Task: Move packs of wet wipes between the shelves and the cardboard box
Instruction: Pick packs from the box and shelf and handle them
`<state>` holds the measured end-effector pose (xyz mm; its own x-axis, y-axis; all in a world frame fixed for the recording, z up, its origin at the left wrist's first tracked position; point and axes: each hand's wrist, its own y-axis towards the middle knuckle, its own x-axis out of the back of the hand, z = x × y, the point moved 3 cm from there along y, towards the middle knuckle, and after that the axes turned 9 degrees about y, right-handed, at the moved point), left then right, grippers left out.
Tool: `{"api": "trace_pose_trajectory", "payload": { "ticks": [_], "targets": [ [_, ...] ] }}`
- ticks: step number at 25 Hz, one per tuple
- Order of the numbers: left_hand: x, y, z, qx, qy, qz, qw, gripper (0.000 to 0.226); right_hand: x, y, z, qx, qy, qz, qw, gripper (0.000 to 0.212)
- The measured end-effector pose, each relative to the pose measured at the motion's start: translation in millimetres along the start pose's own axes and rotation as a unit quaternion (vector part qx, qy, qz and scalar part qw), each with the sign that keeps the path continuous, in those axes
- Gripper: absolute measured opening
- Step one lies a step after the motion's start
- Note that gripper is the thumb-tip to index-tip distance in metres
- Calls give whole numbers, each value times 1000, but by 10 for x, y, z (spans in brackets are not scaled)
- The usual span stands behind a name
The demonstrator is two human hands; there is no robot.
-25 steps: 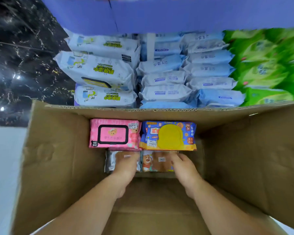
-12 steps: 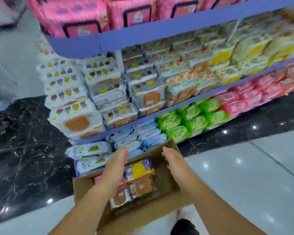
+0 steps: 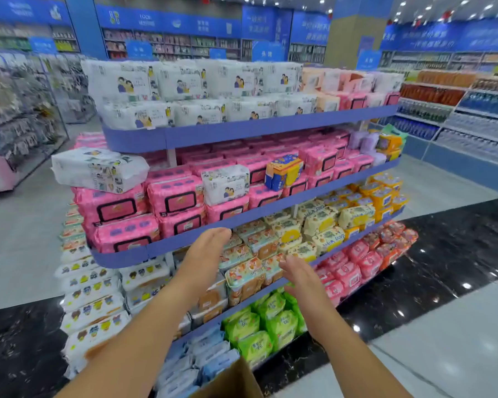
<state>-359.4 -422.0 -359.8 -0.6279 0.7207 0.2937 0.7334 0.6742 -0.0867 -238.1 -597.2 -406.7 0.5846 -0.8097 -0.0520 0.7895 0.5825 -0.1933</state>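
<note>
A tiered shelf unit with blue edges stands in front of me, stacked with wet wipe packs. White packs fill the top tier and pink packs the second, where a lone blue and yellow pack rests on them. My left hand is raised and empty in front of the second tier's blue edge. My right hand is spread and empty in front of the cream and orange packs on the third tier. Only one corner of the cardboard box shows at the bottom edge.
Green packs and light blue packs lie on the lowest tier. White bear-print packs are stacked at the unit's left end. Other store shelves stand left and right, with grey floor to the right.
Both hands have come up out of the box, empty, to shelf height. The view has swung up from the box interior to the whole shelf unit.
</note>
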Motion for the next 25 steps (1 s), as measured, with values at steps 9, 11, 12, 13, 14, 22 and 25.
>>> {"api": "trace_pose_trajectory", "payload": {
  "ticks": [9, 11, 12, 13, 14, 22, 25],
  "targets": [
    [-454, 856, -1134, -36, 59, -80, 994, 54, 983, 1239, 1471, 109, -92, 88, 986, 47],
    [-535, 1071, -1173, -15, 83, -90, 992, 59, 1045, 1566, 1630, 104, -115, 117, 981, 47],
    [-551, 1234, -1182, -12, 104, -95, 990, 61, 1050, 1771, 1709, 109, -136, 132, 976, 48],
    [-549, 1424, -1175, -10, 133, -98, 986, 63, 1048, 1981, 1780, 115, -162, 142, 970, 49],
    [-519, 1637, -1152, -1, 160, -99, 982, 65, 1042, 2228, 1826, 119, -185, 148, 964, 51],
    [-250, 3191, -789, 81, 471, -97, 873, 84, 787, 4301, 1872, 179, -462, 215, 841, 72],
    [-229, 3510, -605, 112, 616, -48, 778, 101, 631, 4893, 1889, 227, -631, 233, 705, 87]
  ]
}}
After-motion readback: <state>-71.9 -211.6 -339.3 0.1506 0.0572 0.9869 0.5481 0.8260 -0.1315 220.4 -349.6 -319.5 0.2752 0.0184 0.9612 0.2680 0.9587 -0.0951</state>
